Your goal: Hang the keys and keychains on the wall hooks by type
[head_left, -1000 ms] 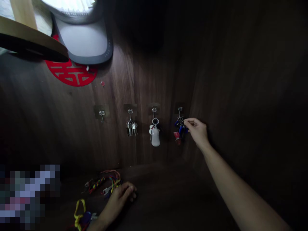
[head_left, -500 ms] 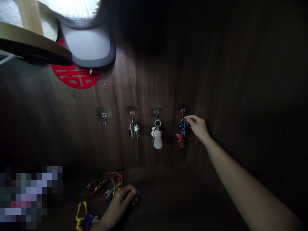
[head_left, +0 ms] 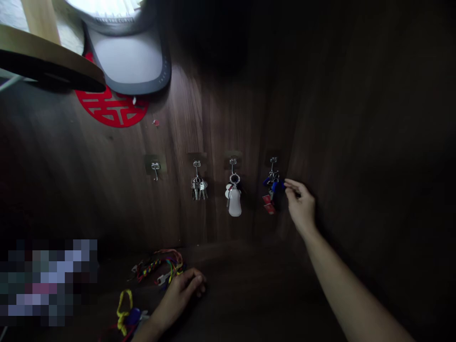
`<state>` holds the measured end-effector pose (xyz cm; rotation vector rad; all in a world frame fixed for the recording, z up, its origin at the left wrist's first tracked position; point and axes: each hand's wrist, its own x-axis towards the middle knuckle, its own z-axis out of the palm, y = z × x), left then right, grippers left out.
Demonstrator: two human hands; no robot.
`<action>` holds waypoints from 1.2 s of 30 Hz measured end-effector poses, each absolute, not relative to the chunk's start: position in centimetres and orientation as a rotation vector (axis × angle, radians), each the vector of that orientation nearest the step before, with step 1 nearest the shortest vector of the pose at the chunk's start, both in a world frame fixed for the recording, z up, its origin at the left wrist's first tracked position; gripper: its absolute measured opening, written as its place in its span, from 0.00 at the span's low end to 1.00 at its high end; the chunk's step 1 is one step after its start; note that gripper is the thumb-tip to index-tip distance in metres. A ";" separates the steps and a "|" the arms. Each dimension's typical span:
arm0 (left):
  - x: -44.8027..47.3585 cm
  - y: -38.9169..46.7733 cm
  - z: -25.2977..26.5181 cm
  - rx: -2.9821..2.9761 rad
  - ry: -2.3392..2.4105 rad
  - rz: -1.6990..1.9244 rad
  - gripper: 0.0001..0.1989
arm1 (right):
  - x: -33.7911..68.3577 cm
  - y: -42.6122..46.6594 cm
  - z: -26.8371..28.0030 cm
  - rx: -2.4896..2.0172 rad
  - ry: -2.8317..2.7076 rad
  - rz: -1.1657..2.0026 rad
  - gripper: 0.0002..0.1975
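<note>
My right hand (head_left: 301, 204) is at the rightmost bunch of keys (head_left: 272, 183), which hangs from a wall hook (head_left: 273, 161). Its thumb and fingertips pinch at the edge of a blue-headed key (head_left: 280, 185) on that bunch. Small red tags (head_left: 269, 204) dangle below. Low down, my left hand (head_left: 183, 289) rests loosely curled over the dark shelf (head_left: 249, 294), with nothing visible in it. Just beside it lie colourful braided cords with a metal clasp (head_left: 164, 278). A yellow cord loop (head_left: 123, 311) with a blue-headed key (head_left: 134, 315) lies near the left wrist.
Two more hooks hold a bunch of silver keys (head_left: 198, 189) and a white fob (head_left: 234, 202). The leftmost hook (head_left: 155, 171) is bare. A grey cap (head_left: 128, 61), a red cut-out ornament (head_left: 117, 111) and a round wooden-edged object (head_left: 53, 61) are at upper left.
My right hand has moved down and slightly right, from the ring by the hook to the side of the keys. My left hand has stayed nearly still. The view has shifted slightly.
</note>
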<state>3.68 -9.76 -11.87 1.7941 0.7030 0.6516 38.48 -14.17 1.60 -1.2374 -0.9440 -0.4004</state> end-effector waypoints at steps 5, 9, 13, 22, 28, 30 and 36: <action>3.6 -9.6 -12.2 1.795 0.678 0.644 0.23 | 35.9 -15.1 -1.1 -1.227 -0.940 -0.278 0.12; 3.6 -9.7 -12.2 1.805 0.677 0.642 0.23 | 33.6 -15.2 -3.4 -1.234 -0.964 -0.139 0.12; 3.4 -9.7 -12.2 1.851 0.678 0.629 0.22 | 31.2 -15.0 -5.8 -1.292 -1.047 -0.062 0.12; 2.9 -10.3 -11.5 2.118 0.701 0.538 0.18 | 25.6 -14.4 -11.6 -1.409 -1.322 0.177 0.11; 2.6 -10.7 -10.5 2.325 0.701 0.519 0.16 | 23.1 -15.1 -12.9 -1.440 -1.613 0.207 0.11; 2.4 -10.7 -10.3 2.378 0.721 0.509 0.16 | 22.7 -15.3 -13.0 -1.451 -1.700 0.215 0.12; 1.6 -9.9 -10.0 2.482 0.819 0.603 0.14 | 22.7 -15.4 -13.4 -1.482 -1.895 0.217 0.12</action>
